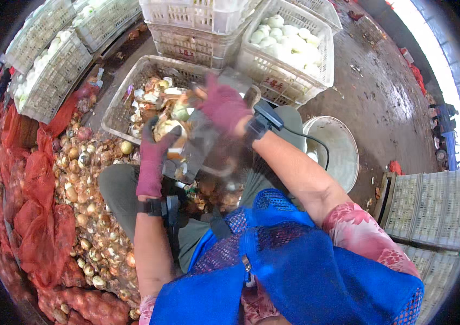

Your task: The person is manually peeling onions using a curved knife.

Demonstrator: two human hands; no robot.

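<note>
My left hand (pixel 157 142), in a maroon glove, grips a partly peeled onion (pixel 166 129) with thumb and fingers around it. Just to its right and farther off is my right hand (pixel 222 104), also gloved in maroon and smeared by motion; whether it holds anything cannot be made out. Both hands are over the near right side of a white plastic crate (pixel 115 111) with onion skins and scraps (pixel 144 100) in it. A pale greenish onion (pixel 180 112) shows between the hands. Below them a grey flat surface (pixel 200 143) lies between my knees.
Unpeeled onions (pixel 86 200) cover the floor at left, beside red mesh sacks (pixel 35 216). A crate of peeled onions (pixel 287 81) stands far right of the hands, near stacked crates (pixel 186 40). A white bucket (pixel 344 138) sits by my right knee. More crates (pixel 422 203) stand at right.
</note>
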